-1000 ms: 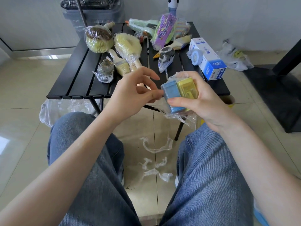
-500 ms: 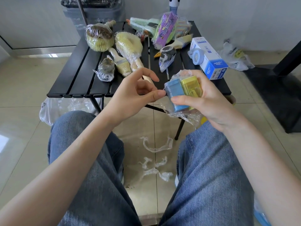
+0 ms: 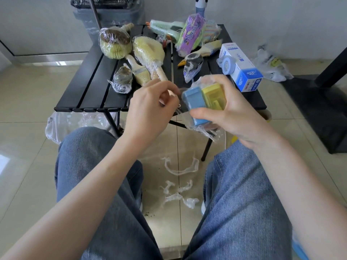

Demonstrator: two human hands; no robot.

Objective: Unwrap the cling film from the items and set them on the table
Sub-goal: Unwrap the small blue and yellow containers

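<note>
Cling film (image 3: 203,128) around blue and yellow boxes (image 3: 203,99), right hand (image 3: 232,117) grip.

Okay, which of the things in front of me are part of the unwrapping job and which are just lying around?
Part of the job:
- blue and yellow blocks, held by right hand
- left hand, pinching their film
- wrapped brushes
- black table

Lying about:
- film scraps on the floor
- grey bin

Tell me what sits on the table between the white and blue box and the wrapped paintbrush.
In the head view, a small black item wrapped in cling film lies between the box and the paintbrush, on the black table.
</note>
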